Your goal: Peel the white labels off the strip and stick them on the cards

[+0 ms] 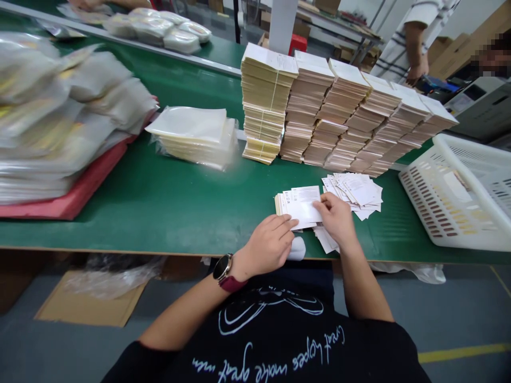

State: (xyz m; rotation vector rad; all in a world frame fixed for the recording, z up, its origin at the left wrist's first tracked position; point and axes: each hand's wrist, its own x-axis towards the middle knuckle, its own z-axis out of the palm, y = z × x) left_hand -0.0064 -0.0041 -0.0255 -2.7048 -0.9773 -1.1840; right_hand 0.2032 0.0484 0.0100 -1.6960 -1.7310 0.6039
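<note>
A small stack of white printed cards (300, 205) lies near the front edge of the green table (179, 207). My left hand (268, 246), with a watch on its wrist, rests closed at the stack's near corner, fingertips touching the top card. My right hand (336, 218) pinches the right edge of the same top card. Just beyond my right hand a loose fan of white leaflets (356, 190) is spread on the table, with a few more leaflets (325, 239) lying under my right wrist.
Tall rows of stacked tan cards (343, 117) stand behind the leaflets. A pile of clear bags (195, 135) lies at centre, bagged goods on a red tray (59, 122) at left, a white basket (459, 191) at right. Another person (415, 37) stands at far right.
</note>
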